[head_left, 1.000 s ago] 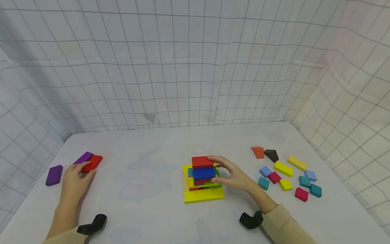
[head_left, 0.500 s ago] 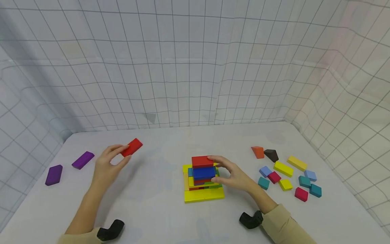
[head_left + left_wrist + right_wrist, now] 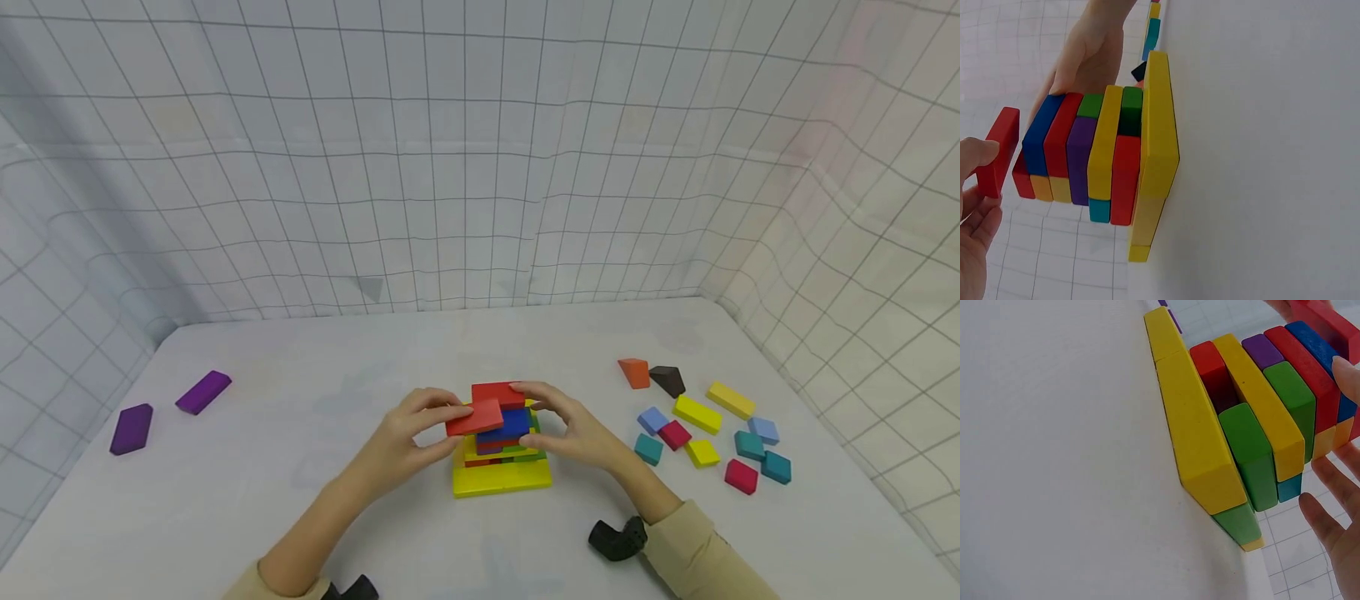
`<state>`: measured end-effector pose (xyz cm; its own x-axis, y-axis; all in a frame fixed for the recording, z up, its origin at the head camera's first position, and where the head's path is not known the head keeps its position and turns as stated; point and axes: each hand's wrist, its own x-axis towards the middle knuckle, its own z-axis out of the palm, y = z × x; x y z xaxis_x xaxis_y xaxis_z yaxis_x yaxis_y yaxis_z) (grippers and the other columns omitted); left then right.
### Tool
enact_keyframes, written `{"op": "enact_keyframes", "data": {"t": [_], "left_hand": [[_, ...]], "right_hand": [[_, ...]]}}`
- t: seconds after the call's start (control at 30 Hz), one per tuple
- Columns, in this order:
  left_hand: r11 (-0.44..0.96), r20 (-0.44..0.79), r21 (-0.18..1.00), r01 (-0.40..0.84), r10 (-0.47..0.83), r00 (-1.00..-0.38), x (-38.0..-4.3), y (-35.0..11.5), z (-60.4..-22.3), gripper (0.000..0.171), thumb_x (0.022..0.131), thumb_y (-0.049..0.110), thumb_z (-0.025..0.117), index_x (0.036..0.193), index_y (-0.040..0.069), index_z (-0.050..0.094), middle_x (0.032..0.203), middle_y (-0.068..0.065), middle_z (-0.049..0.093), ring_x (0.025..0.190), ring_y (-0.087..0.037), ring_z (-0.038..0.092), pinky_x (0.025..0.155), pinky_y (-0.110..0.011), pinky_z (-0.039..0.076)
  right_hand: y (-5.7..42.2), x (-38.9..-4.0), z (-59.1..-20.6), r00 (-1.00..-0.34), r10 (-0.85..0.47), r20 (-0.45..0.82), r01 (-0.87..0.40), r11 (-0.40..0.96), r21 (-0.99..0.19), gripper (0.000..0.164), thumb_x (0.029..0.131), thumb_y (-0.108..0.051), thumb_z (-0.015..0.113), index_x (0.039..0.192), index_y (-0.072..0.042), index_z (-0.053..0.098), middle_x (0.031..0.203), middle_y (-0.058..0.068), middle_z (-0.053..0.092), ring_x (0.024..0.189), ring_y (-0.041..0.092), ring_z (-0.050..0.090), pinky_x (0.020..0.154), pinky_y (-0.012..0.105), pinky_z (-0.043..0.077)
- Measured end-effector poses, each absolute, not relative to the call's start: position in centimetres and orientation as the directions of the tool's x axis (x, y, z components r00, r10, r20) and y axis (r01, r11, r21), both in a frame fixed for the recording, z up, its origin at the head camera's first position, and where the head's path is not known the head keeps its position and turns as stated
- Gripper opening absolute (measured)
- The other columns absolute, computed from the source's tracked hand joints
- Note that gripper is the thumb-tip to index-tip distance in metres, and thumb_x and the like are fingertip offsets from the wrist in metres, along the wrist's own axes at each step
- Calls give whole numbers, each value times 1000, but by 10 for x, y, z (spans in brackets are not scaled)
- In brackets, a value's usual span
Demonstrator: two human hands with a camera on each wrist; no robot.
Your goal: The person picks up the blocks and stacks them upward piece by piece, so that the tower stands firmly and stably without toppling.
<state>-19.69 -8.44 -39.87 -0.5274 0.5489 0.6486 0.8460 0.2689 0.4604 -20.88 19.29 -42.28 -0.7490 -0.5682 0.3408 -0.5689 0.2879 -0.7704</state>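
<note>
I've got the left hand [image 3: 405, 440] pinching a red block [image 3: 476, 418] just off the tower [image 3: 514, 423], right hand [image 3: 567, 427] touching it, fingers apart; swing in low and I could topple it

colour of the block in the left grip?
Red. The held block shows best in the left wrist view.

White table [image 3: 480, 550]. Blk pile [image 3: 504, 427] stands nr. the mid. L side: 2 purple blks [image 3: 204, 392], apart. R side: orange blk [image 3: 636, 374], dark blk [image 3: 667, 381], 3 yellow blks [image 3: 697, 414], 2 lt. blue blks [image 3: 652, 421], 3 teal blks [image 3: 648, 450] & 2 red blks [image 3: 742, 477].
</note>
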Motion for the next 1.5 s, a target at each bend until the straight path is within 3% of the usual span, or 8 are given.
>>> {"op": "enact_keyframes", "data": {"t": [0.4, 0.7, 0.8, 1.0, 1.2, 1.37, 1.5], "left_hand": [[332, 668, 207, 920, 639, -381, -195, -63, -398, 47, 68, 5, 79, 113, 7, 64, 110, -9, 54, 102, -21, 48, 81, -29, 51], [403, 695, 136, 905, 613, -377, -197, -56, -401, 38, 73, 16, 77, 109, 9, 67, 119, -10, 52, 108, -24, 46, 88, -41, 43], [392, 696, 196, 899, 590, -409, -198, -53, -402, 35, 74, 17, 76, 107, 10, 68, 124, -11, 51, 115, -26, 44, 93, -46, 39], [357, 648, 417, 836, 528, -549, -197, -48, -405, 33, 73, 13, 76, 105, 11, 68, 131, -13, 49, 124, -31, 39, 96, -53, 37], [294, 627, 520, 802, 506, -592, -196, -47, -409, 33, 76, 8, 73, 107, 10, 65, 131, -16, 47, 120, -30, 43, 88, -41, 48], [304, 558, 609, 732, 491, -668, -196, -48, -409, 48, 77, 14, 74, 121, 10, 56, 138, -12, 41, 123, -29, 42, 91, -41, 46], [311, 498, 675, 669, 477, -724, -197, -49, -411, 58, 76, 16, 75, 128, 9, 49, 135, -11, 44, 122, -27, 43, 92, -43, 45]], "right_hand": [[184, -193, -392, -748, -573, 334, -564, 283, -776, 58, 79, 5, 64, 131, 7, 39, 133, 22, 42, 119, 27, 43, 92, 56, 40], [183, -192, -392, -752, -569, 332, -558, 283, -780, 58, 79, 5, 64, 131, 6, 39, 134, 21, 42, 119, 27, 42, 92, 56, 39], [183, -192, -390, -752, -569, 333, -562, 288, -775, 57, 79, 5, 65, 130, 6, 40, 133, 21, 43, 118, 27, 43, 92, 55, 40], [184, -194, -396, -748, -568, 342, -574, 296, -764, 58, 78, 4, 65, 130, 5, 40, 132, 20, 44, 118, 26, 44, 91, 54, 41], [191, -206, -418, -749, -565, 346, -577, 301, -759, 61, 79, 1, 66, 134, -3, 40, 135, 13, 43, 120, 22, 42, 94, 50, 40], [193, -209, -421, -747, -559, 360, -582, 288, -761, 57, 82, -9, 66, 134, -8, 42, 135, 7, 45, 120, 19, 43, 95, 47, 41], [192, -208, -420, -745, -556, 368, -587, 283, -759, 57, 82, -7, 66, 134, -8, 42, 134, 7, 45, 120, 19, 43, 95, 49, 41]]}}
